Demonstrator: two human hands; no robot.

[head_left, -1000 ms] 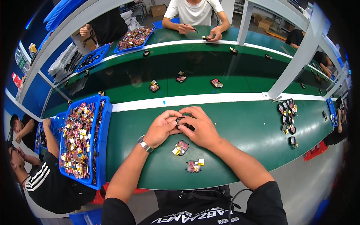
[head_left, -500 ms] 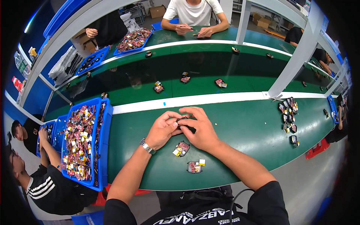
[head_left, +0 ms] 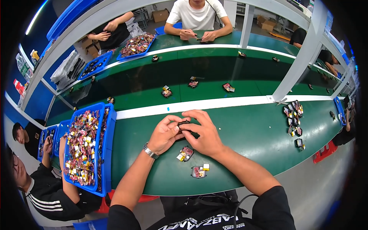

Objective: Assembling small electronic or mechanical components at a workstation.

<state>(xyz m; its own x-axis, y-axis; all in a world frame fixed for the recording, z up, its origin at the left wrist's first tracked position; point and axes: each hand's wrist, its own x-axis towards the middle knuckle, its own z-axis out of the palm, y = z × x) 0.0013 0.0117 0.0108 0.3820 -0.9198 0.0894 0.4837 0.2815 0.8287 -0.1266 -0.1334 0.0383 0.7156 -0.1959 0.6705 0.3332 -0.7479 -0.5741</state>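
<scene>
Over the green worktop, my left hand (head_left: 162,135) and my right hand (head_left: 205,134) are closed on a small black plastic casing (head_left: 184,123). My fingers and thumbs cover most of it, so its inside is hidden. Just below my hands lies an open black casing with a red circuit board and a yellow-taped part (head_left: 185,154). Nearer the front edge sits a second open casing (head_left: 199,171), a pale yellow-edged block at its corner. Neither of these two is touched by my hands.
Left stands a blue bin (head_left: 108,153) heaped with circuit boards and pale blocks. Several casings are piled (head_left: 293,117) at the right. Beyond a white rail (head_left: 214,103), more casings lie on a green belt (head_left: 134,90). A grey post (head_left: 297,57) rises at right. Co-workers sit left and opposite.
My hands stay on the black casing, its angle slightly changed. Casings on the belt appear a little farther right. The left co-worker's hand has risen with a dark item; the far-left person's hands are lifted.
</scene>
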